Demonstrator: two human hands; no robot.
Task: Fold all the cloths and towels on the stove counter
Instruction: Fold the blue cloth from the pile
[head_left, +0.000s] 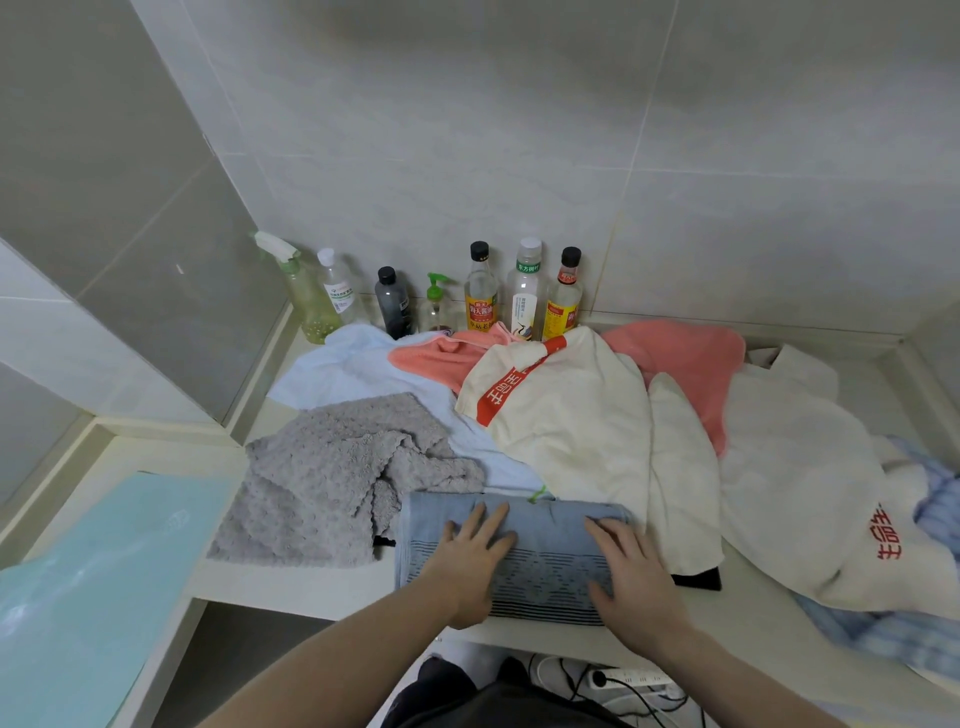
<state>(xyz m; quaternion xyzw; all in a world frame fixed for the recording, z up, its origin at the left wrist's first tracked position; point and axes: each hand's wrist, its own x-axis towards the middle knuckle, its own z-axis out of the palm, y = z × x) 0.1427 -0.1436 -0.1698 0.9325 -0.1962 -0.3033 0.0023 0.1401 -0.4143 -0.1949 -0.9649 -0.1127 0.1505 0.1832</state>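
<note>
A folded blue towel (545, 566) with dark stripes lies at the counter's front edge. My left hand (475, 556) presses flat on its left half and my right hand (631, 577) presses flat on its right half, fingers straight. A crumpled grey cloth (332, 478) lies to the left. Behind it sprawl a pale blue cloth (358, 369), a pink towel (691, 364), a cream towel with a red band (576, 415) and a white cloth with red print (800, 493).
Several bottles (480, 296) and a spray bottle (306, 296) stand along the tiled back wall. A light green sheet (98, 566) covers the lower surface at left. A striped blue cloth (883, 634) lies at the right edge. A power strip (628, 680) and cables lie on the floor below.
</note>
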